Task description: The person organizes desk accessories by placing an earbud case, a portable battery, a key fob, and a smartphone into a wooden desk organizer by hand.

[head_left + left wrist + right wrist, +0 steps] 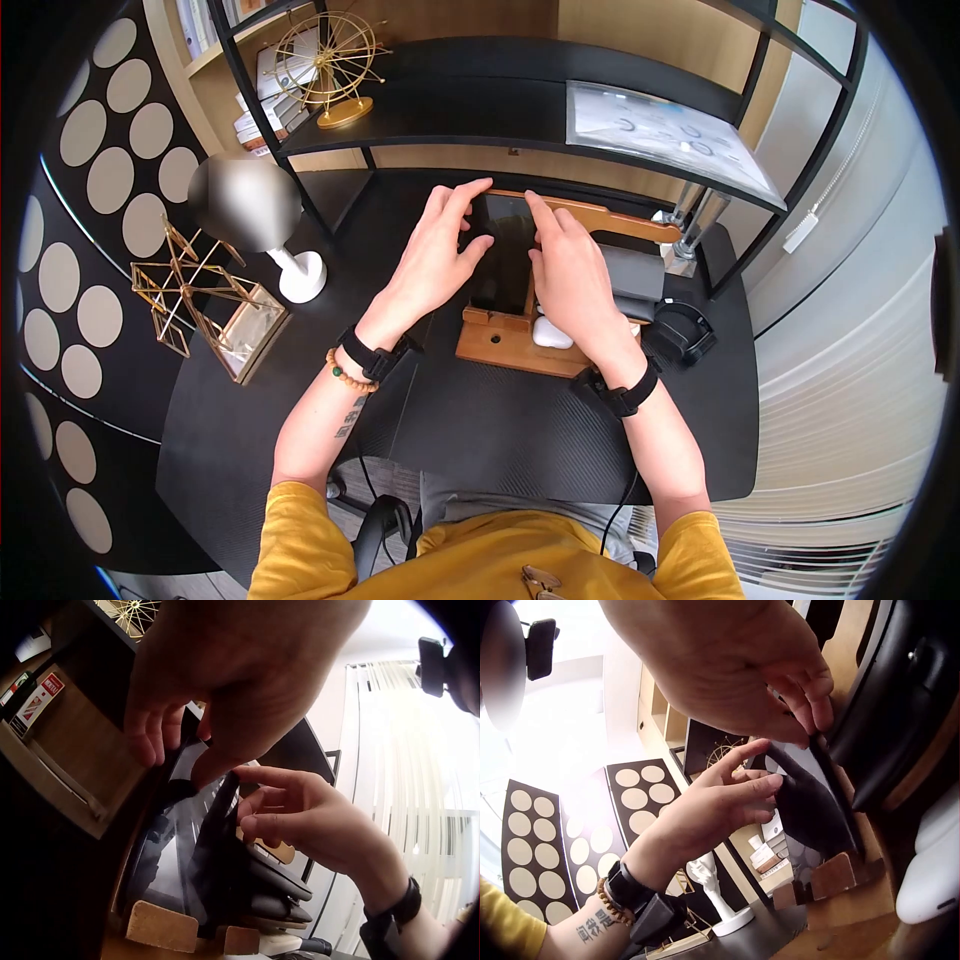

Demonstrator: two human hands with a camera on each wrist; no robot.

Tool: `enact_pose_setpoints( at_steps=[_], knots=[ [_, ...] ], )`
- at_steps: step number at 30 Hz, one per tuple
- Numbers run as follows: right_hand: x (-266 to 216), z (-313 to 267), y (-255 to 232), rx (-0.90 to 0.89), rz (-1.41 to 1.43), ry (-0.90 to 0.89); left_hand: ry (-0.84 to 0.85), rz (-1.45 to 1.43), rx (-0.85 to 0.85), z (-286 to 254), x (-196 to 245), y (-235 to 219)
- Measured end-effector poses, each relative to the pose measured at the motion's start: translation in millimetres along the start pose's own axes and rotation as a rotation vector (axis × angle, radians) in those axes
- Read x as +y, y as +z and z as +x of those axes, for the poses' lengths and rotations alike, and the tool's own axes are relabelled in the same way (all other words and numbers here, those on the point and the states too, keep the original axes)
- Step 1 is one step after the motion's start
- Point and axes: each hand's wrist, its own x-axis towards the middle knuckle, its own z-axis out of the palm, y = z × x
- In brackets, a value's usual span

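Head view first: we've got both hands on the tablet (503, 255), which stands upright in the wooden stand (497, 343) at the far middle of the tabletop (480, 430), under the shelf (470, 110). The left hand (432, 262) wraps its left edge, thumb on the glass, fingers over the top corner. The right hand (570, 275) grips the right edge, index finger stretched along the top. The tablet's long axis runs bottom to top, leaning back a bit, screen facing us.

Left wrist view: the tablet (214, 847) is seen edge-on, its bottom sitting in the slot between the stand's (157, 926) blocks. The right hand (300, 817) pinches the edge with curled fingers. The left hand (225, 682) curls round the top.

Right wrist view: same story, the left hand (712, 806) clamps the tablet (810, 802), fingertips on the dark face, and the right hand (742, 667) pinches it from above.

Our guess is we're mid seating or lifting it in the slot, can't tell which. Either way the next move wants a straight pull or push along the slot, keeping both grips even so it doesn't twist against the blocks.
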Motion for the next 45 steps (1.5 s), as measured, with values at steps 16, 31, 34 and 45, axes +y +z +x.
enact_pose_setpoints(
  at_steps=[16, 31, 34, 45],
  knots=[
    [-2, -1, 0, 0.002, -0.006, -0.023, 0.014, 0.013, -0.052, -3, -8, 3],
    [1, -3, 2, 0.001, -0.025, -0.023, -0.225, 0.027, -0.223, -42, -11, 32],
    [1, -3, 0, -0.008, -0.024, -0.021, -0.256, -0.009, -0.251, -42, -7, 31],
    [1, -4, -1, -0.005, -0.059, -0.06, -0.358, -0.263, -0.396, -38, -45, 10]
  ],
)
